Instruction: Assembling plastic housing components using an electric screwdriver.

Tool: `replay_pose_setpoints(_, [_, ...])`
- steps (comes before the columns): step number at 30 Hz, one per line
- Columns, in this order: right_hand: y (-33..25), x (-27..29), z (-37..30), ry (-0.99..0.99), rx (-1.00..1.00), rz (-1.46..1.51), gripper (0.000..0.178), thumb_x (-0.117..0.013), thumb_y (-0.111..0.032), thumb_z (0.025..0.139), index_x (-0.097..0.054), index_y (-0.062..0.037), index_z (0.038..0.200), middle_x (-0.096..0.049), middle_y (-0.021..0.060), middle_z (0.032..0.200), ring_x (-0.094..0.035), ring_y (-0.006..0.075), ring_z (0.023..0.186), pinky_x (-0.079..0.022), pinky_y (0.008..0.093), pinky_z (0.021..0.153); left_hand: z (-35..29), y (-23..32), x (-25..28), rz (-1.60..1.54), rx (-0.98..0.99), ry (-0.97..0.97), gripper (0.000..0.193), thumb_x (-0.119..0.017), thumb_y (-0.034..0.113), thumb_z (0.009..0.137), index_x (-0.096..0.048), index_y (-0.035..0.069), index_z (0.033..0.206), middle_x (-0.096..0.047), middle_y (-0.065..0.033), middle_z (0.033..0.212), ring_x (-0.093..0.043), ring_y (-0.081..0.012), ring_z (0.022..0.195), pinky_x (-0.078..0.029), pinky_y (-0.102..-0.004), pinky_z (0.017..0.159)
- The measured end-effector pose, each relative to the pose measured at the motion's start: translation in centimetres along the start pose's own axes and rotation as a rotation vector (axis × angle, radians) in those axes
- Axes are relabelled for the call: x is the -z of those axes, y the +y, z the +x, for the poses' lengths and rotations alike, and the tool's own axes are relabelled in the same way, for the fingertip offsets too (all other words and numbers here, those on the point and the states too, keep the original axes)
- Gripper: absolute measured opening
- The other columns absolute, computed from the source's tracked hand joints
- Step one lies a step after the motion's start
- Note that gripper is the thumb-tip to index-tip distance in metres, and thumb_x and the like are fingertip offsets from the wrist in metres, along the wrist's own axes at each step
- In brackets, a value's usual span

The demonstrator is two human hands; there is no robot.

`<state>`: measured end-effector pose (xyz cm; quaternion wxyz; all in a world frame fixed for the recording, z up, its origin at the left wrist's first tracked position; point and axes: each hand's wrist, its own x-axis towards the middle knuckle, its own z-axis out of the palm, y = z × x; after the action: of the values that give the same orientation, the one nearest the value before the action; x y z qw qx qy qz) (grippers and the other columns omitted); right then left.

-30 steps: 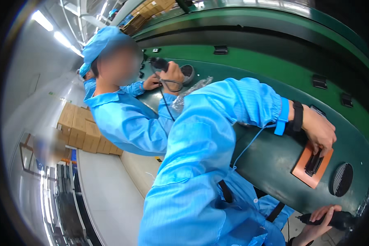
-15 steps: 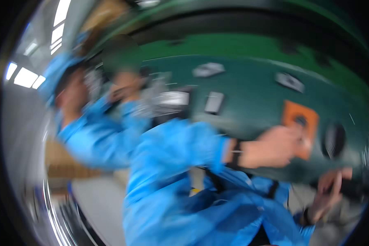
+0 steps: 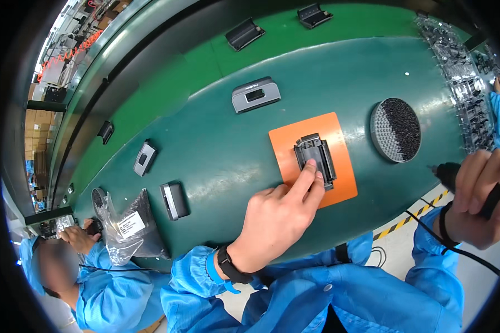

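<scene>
One black plastic housing [image 3: 316,149], oblong, ridged lengthwise, lying aslant on an orange mat [image 3: 341,188], left hand's [image 3: 278,222] fingertips upon it. One black screwdriver [image 3: 448,174], gripped in the person's right hand [image 3: 479,194], bit pointing leftward.

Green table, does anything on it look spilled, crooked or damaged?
A small white speck shows on the table beyond the round dish, apart from other things, so it looks stray; it's too small to identify. The dark bits sit inside the dish.

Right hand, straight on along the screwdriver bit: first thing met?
Probably the near rim of the round grey dish of small black pieces; how high the right hand holds the screwdriver is unclear.
</scene>
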<state>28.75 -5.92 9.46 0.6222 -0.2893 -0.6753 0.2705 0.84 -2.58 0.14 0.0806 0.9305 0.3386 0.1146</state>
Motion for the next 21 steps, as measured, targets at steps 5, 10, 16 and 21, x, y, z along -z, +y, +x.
replay_pose_setpoints(5, [1.9,4.2,3.6,-0.394,0.072,0.169,0.028,-0.044,-0.023,0.108,-0.041,0.0018,0.12,-0.053,0.0115,0.067,-0.052,0.0187,0.045,-0.044,0.0268,0.034,0.9,-0.9,0.5,-0.065,-0.04,0.032,0.026,-0.071,0.005,0.079,-0.073,0.01,0.104,-0.07,-0.0053,0.118,-0.066,-0.0165,0.062,-0.053,-0.0293,0.053])
replay_pose_setpoints(10, [5.3,5.7,5.0,-0.454,0.305,0.046,0.028,-0.038,-0.026,0.108,-0.046,0.0,0.114,-0.049,0.0108,0.062,-0.051,0.0191,0.041,-0.043,0.0269,0.032,1.5,-1.4,-0.1,-0.083,-0.028,0.048,0.022,-0.074,0.006,0.079,-0.074,0.011,0.101,-0.07,-0.0036,0.115,-0.066,-0.018,0.059,-0.053,-0.0309,0.051])
replay_pose_setpoints(16, [6.2,0.6,1.5,0.068,-0.129,0.119,0.025,-0.035,-0.023,0.105,-0.052,-0.0058,0.107,-0.043,0.0004,0.063,-0.039,0.0104,0.049,-0.035,0.0252,0.045,0.6,-1.0,1.5,-0.075,0.02,-0.187,0.05,-0.086,0.024,0.071,-0.07,0.006,0.115,-0.065,-0.0076,0.13,-0.071,-0.0195,0.07,-0.057,-0.0322,0.059])
replay_pose_setpoints(21, [8.7,0.9,1.2,0.054,-0.127,0.153,0.025,-0.035,-0.026,0.106,-0.05,-0.0068,0.102,-0.041,0.0007,0.062,-0.039,0.0113,0.048,-0.035,0.0274,0.044,0.9,-0.8,0.8,-0.09,0.004,-0.173,0.059,-0.086,0.026,0.069,-0.067,0.002,0.119,-0.06,-0.0146,0.138,-0.072,-0.0236,0.08,-0.061,-0.0342,0.069])
